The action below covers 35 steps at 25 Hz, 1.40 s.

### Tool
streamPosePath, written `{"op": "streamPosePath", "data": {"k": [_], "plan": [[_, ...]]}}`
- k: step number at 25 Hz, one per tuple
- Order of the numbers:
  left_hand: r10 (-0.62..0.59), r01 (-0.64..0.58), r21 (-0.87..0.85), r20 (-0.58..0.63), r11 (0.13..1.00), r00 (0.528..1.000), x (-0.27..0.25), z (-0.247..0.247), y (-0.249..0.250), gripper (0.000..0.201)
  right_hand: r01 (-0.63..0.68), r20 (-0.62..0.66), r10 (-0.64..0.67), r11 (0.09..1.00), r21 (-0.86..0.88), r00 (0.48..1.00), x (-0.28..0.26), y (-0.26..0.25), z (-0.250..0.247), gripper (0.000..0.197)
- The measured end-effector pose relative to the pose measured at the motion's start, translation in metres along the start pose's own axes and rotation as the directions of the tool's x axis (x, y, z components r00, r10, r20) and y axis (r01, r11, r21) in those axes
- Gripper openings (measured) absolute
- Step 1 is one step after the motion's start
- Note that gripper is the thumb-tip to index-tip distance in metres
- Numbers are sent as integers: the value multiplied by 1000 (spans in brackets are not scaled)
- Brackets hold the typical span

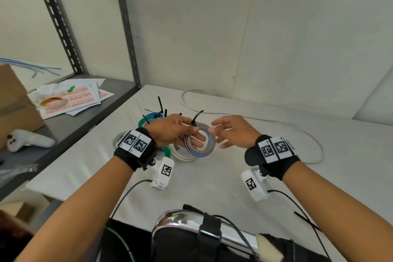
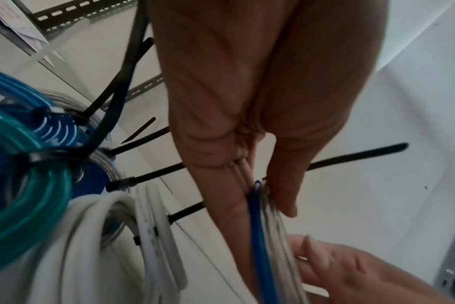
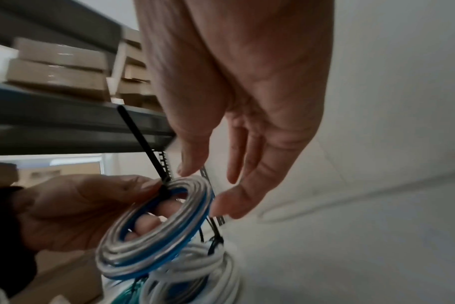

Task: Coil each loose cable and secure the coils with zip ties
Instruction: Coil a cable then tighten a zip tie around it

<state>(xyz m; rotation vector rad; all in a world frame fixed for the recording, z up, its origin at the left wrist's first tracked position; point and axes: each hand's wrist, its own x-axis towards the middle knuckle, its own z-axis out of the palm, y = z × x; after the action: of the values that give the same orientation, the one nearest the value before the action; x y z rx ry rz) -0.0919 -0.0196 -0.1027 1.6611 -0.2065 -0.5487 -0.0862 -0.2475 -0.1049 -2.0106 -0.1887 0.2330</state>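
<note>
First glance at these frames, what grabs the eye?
The grey-and-blue coil held up mid-frame in the left hand, a black zip tie sticking up from it. The right hand hovers open beside it. Behind lie tied coils, and one loose white cable sprawls on the table.

Your left hand [image 1: 170, 132] holds a cable coil [image 1: 200, 141] above the counter [image 1: 234, 176], with your right hand [image 1: 231, 132] just to its right. Behind and left of the held coil, tied coils [image 1: 148, 123] lie bunched on the counter. A loose cable [image 1: 308, 134] trails behind and to your right. The shelf [image 1: 63, 125] stands at your left, carrying papers [image 1: 85, 95] and a box [image 1: 12, 102].
</note>
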Motion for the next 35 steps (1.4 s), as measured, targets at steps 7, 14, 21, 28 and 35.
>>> {"op": "streamPosePath", "data": {"k": [7, 14, 21, 28, 35], "plan": [[128, 121, 727, -278, 675, 952, 2, -3, -12, 35, -159, 163, 181, 978, -138, 970, 22, 24, 38, 17], [439, -57, 737, -336, 674, 833, 15, 26, 22, 13, -262, 268, 353, 910, -322, 897, 8, 30, 17, 20], [412, -97, 713, -283, 694, 866, 43, 53, 41, 16, -247, 273, 344, 910, -334, 898, 4, 32, 6, 30], [371, -184, 800, -52, 571, 927, 101, 126, 64, 13, -481, -490, 161, 595, -644, 857, 9, 94, -124, 39], [73, -186, 875, 172, 447, 982, 132, 176, 37, 37, -713, -619, 363, 448, -539, 696, -13, 147, -183, 13]]}}
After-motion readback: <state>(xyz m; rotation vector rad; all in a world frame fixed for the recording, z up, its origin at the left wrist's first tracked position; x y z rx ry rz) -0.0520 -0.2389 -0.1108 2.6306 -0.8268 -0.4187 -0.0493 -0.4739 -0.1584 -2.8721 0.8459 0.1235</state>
